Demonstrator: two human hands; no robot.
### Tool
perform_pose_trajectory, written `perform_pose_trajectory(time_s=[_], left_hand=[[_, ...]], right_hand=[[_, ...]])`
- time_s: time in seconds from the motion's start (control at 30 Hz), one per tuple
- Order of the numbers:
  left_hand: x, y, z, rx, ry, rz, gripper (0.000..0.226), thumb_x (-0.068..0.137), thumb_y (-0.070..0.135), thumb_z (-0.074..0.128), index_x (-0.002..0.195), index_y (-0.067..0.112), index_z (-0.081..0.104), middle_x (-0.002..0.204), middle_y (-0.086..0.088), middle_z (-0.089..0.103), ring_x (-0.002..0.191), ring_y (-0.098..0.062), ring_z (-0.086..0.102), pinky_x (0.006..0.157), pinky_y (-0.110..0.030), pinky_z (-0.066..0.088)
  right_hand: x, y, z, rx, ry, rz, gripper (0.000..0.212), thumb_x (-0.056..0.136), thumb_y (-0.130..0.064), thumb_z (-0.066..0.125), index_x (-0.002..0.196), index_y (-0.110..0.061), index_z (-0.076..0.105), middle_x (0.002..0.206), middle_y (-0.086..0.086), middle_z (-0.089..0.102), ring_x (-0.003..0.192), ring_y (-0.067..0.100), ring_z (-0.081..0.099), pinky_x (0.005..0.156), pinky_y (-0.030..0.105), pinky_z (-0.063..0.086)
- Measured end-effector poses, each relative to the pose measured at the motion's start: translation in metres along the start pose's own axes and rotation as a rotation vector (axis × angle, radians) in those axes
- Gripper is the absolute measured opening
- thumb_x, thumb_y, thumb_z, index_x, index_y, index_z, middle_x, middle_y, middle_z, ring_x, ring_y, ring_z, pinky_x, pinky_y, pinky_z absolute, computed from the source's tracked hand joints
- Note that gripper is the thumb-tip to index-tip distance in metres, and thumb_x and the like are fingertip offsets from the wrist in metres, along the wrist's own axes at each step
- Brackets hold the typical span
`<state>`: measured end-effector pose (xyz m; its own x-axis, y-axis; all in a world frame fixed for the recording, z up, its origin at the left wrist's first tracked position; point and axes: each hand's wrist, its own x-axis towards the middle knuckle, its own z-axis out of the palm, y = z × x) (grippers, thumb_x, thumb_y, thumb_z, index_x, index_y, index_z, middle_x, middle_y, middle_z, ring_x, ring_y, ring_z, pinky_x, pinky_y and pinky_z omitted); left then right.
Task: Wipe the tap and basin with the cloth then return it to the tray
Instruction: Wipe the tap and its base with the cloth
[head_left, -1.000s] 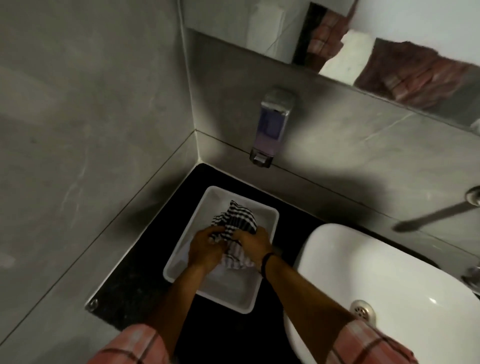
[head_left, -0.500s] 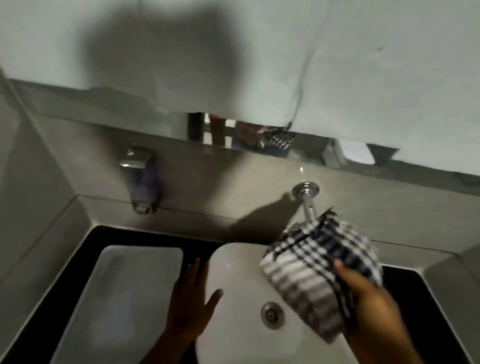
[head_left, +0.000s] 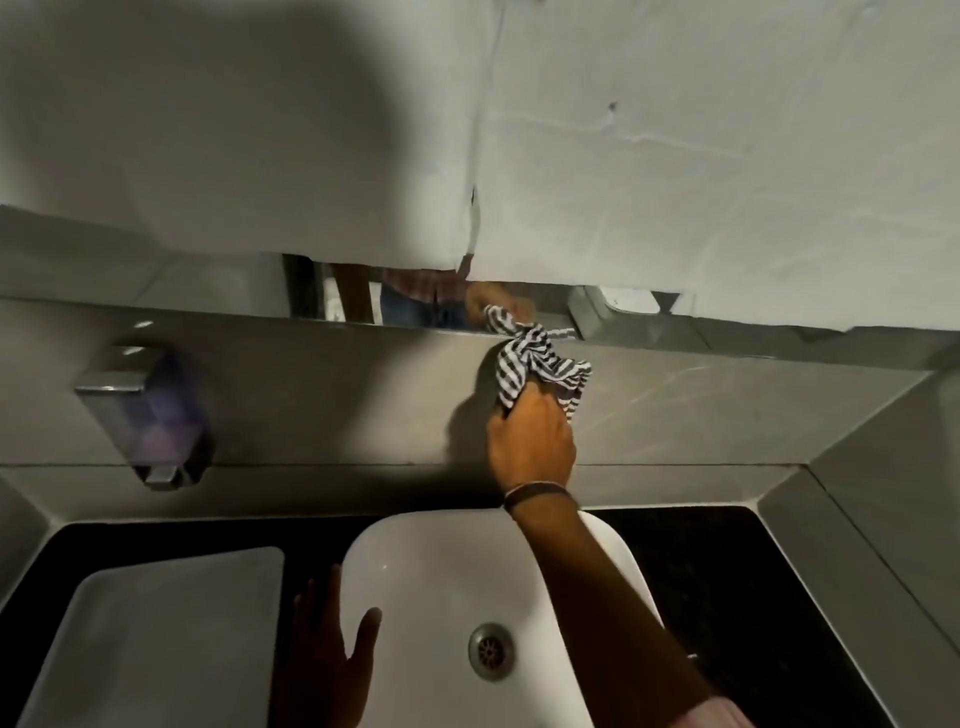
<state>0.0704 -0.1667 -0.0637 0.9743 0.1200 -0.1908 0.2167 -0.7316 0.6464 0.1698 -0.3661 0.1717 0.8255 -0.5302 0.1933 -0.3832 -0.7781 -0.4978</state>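
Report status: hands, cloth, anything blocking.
Right hand shut on striped cloth, up at the wall where the tap sits, tap hidden. Left hand open, flat on basin rim. Tray empty. No obstruction seen.

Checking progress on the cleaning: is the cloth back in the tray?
No, the right hand holds the cloth up at the wall; the tray lies empty.

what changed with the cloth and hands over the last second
The cloth left the tray, where both hands bunched it. The right hand carried it alone up to the wall above the basin, covering the tap. The left hand let go and rests open at the basin's rim.
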Motion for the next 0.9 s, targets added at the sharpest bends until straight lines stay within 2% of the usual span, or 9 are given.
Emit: perform_pose_trajectory(time_s=[0.17, 0.3, 0.4, 0.53, 0.63, 0.73, 0.8, 0.83, 0.9], left_hand=[[0.001, 0.004, 0.000, -0.057, 0.019, 0.010, 0.081, 0.087, 0.064, 0.036, 0.157, 0.027, 0.020, 0.163, -0.009, 0.031, 0.151, -0.032, 0.027, 0.121, -0.053, 0.026], [0.007, 0.003, 0.002, -0.107, -0.013, -0.033, 0.104, 0.067, 0.079, 0.020, 0.156, 0.027, 0.020, 0.163, -0.009, 0.029, 0.152, -0.033, 0.023, 0.123, -0.055, 0.023], [0.009, 0.001, 0.004, -0.123, -0.029, -0.035, 0.104, 0.066, 0.080, 0.020, 0.156, 0.026, 0.021, 0.163, -0.010, 0.030, 0.151, -0.034, 0.025, 0.122, -0.056, 0.024], [0.014, -0.005, 0.005, -0.093, -0.041, -0.024, 0.103, 0.069, 0.080, 0.020, 0.156, 0.026, 0.020, 0.162, -0.010, 0.031, 0.150, -0.035, 0.026, 0.121, -0.056, 0.025], [0.017, -0.006, 0.008, -0.090, -0.048, -0.012, 0.104, 0.069, 0.079, 0.022, 0.156, 0.023, 0.022, 0.162, -0.012, 0.032, 0.149, -0.037, 0.028, 0.121, -0.057, 0.026], [0.021, -0.008, 0.009, -0.084, -0.045, -0.006, 0.109, 0.067, 0.084, 0.020, 0.155, 0.020, 0.025, 0.160, -0.014, 0.035, 0.147, -0.038, 0.031, 0.120, -0.058, 0.027], [0.022, -0.008, 0.010, -0.073, -0.061, -0.017, 0.112, 0.064, 0.085, 0.017, 0.156, 0.022, 0.021, 0.162, -0.012, 0.031, 0.149, -0.036, 0.028, 0.122, -0.056, 0.024], [0.023, -0.008, 0.009, -0.073, -0.073, -0.024, 0.111, 0.064, 0.084, 0.016, 0.156, 0.023, 0.018, 0.163, -0.011, 0.029, 0.150, -0.035, 0.026, 0.122, -0.055, 0.022], [0.023, -0.007, 0.009, -0.077, -0.084, -0.038, 0.110, 0.063, 0.083, 0.016, 0.157, 0.025, 0.014, 0.164, -0.009, 0.026, 0.152, -0.033, 0.023, 0.123, -0.053, 0.021]], right_hand=[[-0.003, -0.005, 0.011, -0.401, -0.151, -0.088, 0.088, 0.086, -0.032, 0.076, 0.155, 0.000, 0.034, 0.162, 0.030, 0.034, 0.150, 0.044, 0.037, 0.122, 0.050, 0.037], [0.009, -0.007, -0.003, -0.185, -0.183, 0.046, 0.058, 0.096, -0.029, 0.062, 0.144, 0.001, 0.047, 0.148, 0.027, 0.053, 0.135, 0.043, 0.053, 0.110, 0.046, 0.047], [0.022, -0.006, -0.017, 0.045, -0.169, 0.196, 0.040, 0.101, -0.030, 0.054, 0.127, -0.001, 0.060, 0.133, 0.026, 0.065, 0.124, 0.044, 0.061, 0.100, 0.043, 0.049], [0.001, -0.021, -0.006, -0.383, -0.231, 0.040, 0.071, 0.096, -0.031, 0.061, 0.150, 0.008, 0.036, 0.150, 0.033, 0.048, 0.137, 0.045, 0.050, 0.113, 0.047, 0.045], [-0.001, -0.022, -0.003, -0.439, -0.270, 0.043, 0.084, 0.093, -0.030, 0.064, 0.155, 0.011, 0.025, 0.156, 0.036, 0.038, 0.143, 0.046, 0.044, 0.117, 0.050, 0.041], [0.031, -0.013, -0.019, -0.034, -0.276, 0.133, 0.045, 0.102, -0.025, 0.055, 0.136, 0.005, 0.057, 0.136, 0.025, 0.061, 0.128, 0.039, 0.058, 0.111, 0.039, 0.046], [0.048, 0.000, -0.031, 0.380, -0.293, 0.208, 0.030, 0.106, -0.019, 0.050, 0.119, 0.003, 0.065, 0.117, 0.024, 0.062, 0.106, 0.036, 0.063, 0.103, 0.031, 0.052], [0.056, 0.010, -0.034, 0.636, -0.366, 0.318, 0.037, 0.108, -0.022, 0.047, 0.121, 0.007, 0.066, 0.115, 0.025, 0.062, 0.098, 0.035, 0.065, 0.094, 0.029, 0.057], [0.066, 0.037, -0.034, 1.112, -0.661, 0.599, 0.060, 0.109, -0.040, 0.041, 0.134, 0.010, 0.061, 0.131, 0.029, 0.063, 0.112, 0.042, 0.066, 0.105, 0.046, 0.053]])
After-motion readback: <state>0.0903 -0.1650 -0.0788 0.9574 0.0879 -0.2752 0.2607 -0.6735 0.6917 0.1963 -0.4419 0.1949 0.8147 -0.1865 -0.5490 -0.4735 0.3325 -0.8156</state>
